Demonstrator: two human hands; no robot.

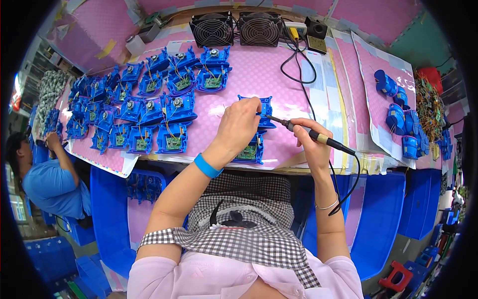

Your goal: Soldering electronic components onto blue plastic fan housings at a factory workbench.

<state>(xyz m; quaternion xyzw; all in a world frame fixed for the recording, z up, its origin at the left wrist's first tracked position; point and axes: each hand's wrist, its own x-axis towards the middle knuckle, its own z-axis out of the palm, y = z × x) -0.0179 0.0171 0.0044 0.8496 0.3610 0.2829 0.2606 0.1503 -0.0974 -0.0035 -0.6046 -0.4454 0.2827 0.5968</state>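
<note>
In my right hand [313,142] is a soldering iron [318,136], its cord trailing down past my wrist. The iron's tip points left at a blue plastic housing [265,107] on the pink bench. My left hand [240,124] is closed at the left side of that housing, fingertips pinched together; what lies between them is too small to make out. Just below, partly covered by my left hand, sits a housing half with a green circuit board [249,152]. Thin wires run among these parts.
Rows of blue housings with circuit boards [172,142] cover the bench's left side. Two black fans [259,29] and a soldering-iron stand [316,37] are at the back. Blue parts [398,117] lie at right, blue bins [381,219] below. A co-worker [55,184] sits far left.
</note>
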